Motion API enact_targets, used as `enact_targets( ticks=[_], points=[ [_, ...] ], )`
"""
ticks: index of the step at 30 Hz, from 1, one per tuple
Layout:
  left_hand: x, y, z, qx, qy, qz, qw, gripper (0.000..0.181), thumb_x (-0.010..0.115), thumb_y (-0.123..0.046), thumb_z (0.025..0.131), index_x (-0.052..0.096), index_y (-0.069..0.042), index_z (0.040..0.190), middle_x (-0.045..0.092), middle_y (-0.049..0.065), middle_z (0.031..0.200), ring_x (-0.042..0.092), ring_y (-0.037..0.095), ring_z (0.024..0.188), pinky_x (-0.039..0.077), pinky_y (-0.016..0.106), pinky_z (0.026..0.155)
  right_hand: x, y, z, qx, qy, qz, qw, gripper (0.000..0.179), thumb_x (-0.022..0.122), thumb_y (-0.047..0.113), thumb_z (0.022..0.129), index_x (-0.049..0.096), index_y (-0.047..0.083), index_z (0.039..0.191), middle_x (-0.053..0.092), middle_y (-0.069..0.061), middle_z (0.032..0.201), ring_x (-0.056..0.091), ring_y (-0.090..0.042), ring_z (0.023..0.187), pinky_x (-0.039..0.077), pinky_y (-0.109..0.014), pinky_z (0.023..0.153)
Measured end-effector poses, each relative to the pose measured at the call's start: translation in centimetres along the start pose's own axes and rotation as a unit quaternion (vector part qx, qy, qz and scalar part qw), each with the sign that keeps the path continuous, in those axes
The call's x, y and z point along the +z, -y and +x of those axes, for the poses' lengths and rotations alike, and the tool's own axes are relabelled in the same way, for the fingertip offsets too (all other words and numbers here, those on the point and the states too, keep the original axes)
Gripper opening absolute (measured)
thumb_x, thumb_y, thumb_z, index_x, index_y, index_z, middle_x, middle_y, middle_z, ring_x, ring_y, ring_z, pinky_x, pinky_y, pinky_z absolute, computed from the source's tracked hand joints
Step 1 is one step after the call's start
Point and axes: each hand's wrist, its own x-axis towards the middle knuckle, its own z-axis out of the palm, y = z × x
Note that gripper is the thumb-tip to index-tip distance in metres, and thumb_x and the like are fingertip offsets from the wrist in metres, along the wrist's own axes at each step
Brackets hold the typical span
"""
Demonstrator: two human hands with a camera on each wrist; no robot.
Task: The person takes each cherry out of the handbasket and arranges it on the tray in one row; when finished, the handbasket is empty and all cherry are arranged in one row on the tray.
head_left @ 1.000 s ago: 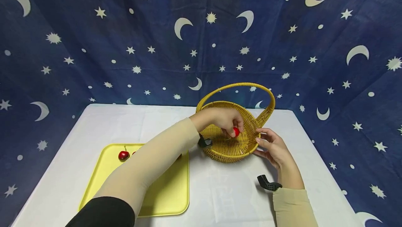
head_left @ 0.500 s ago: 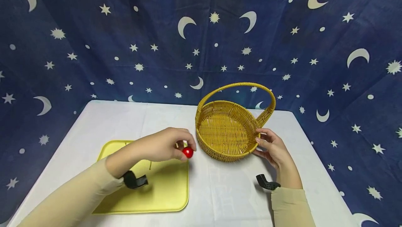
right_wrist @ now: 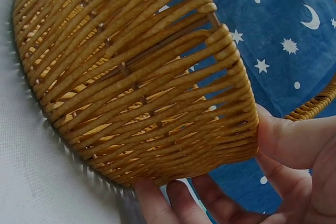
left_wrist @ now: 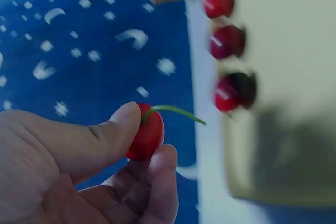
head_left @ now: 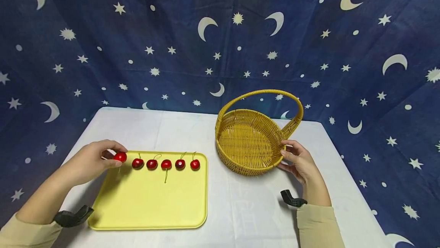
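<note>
Between thumb and fingers, my left hand [head_left: 87, 164] pinches a red cherry [head_left: 120, 157] over the far left corner of the yellow tray [head_left: 151, 202]. In the left wrist view the green stem [left_wrist: 176, 112] of this cherry sticks out to the right. Several more cherries [head_left: 152, 164] lie in a row along the tray's far side. My right hand [head_left: 300, 162] grips the rim of a round wicker basket [head_left: 245, 145] on its right side. The right wrist view shows the thumb [right_wrist: 294, 140] at the rim and fingers [right_wrist: 176, 203] against the outer wall.
Tray and basket stand side by side on a white-covered table [head_left: 237, 210], the basket farther back. Its tall arched handle [head_left: 259, 92] rises above the rim. A dark blue cloth [head_left: 178, 49] with moons and stars hangs behind.
My left hand has gone from inside the basket leftward to the tray's far left corner, still pinching a cherry. The row of cherries is uncovered. My right hand stays at the basket.
</note>
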Motion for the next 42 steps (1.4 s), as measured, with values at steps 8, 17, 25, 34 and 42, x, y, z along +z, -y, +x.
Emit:
enact_targets(
  ticks=[8, 17, 25, 34, 42],
  points=[
    [1.6, 3.8, 1.1, -0.024, 0.013, 0.027, 0.9993, 0.034, 0.087, -0.007, 0.086, 0.075, -0.006, 0.118, 0.074, 0.014, 0.108, 0.06, 0.019, 0.082, 0.049, 0.027, 0.061, 0.2, -0.1, 0.0, 0.005, -0.002, 0.004, 1.0, 0.035, 0.068, 0.009, 0.105, 0.061, 0.017, 0.139, 0.052, -0.004, 0.128, 0.068, -0.019, 0.111, 0.066, -0.042, 0.088],
    [2.3, 4.5, 1.3, -0.037, 0.022, 0.032, 0.9986, 0.03, 0.086, -0.007, 0.086, 0.075, -0.006, 0.113, 0.073, 0.018, 0.109, 0.057, 0.022, 0.083, 0.048, 0.027, 0.062, 0.4, -0.2, 0.2, 0.002, -0.001, 0.0, 1.0, 0.037, 0.066, 0.007, 0.106, 0.058, 0.011, 0.142, 0.052, -0.008, 0.13, 0.069, -0.021, 0.11, 0.066, -0.043, 0.087],
    [2.5, 4.7, 1.4, -0.039, 0.023, 0.029, 0.9986, 0.027, 0.086, -0.014, 0.088, 0.076, -0.01, 0.113, 0.074, 0.013, 0.109, 0.056, 0.021, 0.083, 0.045, 0.029, 0.064, 0.3, -0.2, 0.3, 0.002, -0.003, -0.002, 1.0, 0.039, 0.067, 0.008, 0.106, 0.057, 0.011, 0.143, 0.051, -0.007, 0.132, 0.069, -0.021, 0.112, 0.066, -0.044, 0.088],
    [2.2, 4.6, 1.2, -0.045, 0.022, 0.03, 0.9983, 0.036, 0.087, -0.017, 0.089, 0.075, -0.008, 0.122, 0.074, 0.015, 0.113, 0.056, 0.021, 0.082, 0.044, 0.03, 0.065, 0.3, -0.3, 0.2, -0.002, 0.0, -0.003, 1.0, 0.04, 0.066, 0.009, 0.106, 0.056, 0.01, 0.144, 0.051, -0.009, 0.132, 0.069, -0.021, 0.111, 0.066, -0.044, 0.088],
    [1.4, 4.0, 1.2, -0.034, -0.007, 0.038, 0.9987, 0.06, 0.083, -0.019, 0.093, 0.059, 0.001, 0.145, 0.069, 0.03, 0.133, 0.065, 0.02, 0.085, 0.051, 0.03, 0.067, 0.0, -0.3, 0.2, 0.0, -0.002, -0.019, 0.9998, 0.044, 0.068, 0.013, 0.106, 0.055, 0.012, 0.149, 0.051, -0.005, 0.131, 0.068, -0.018, 0.11, 0.065, -0.044, 0.09]
  ],
)
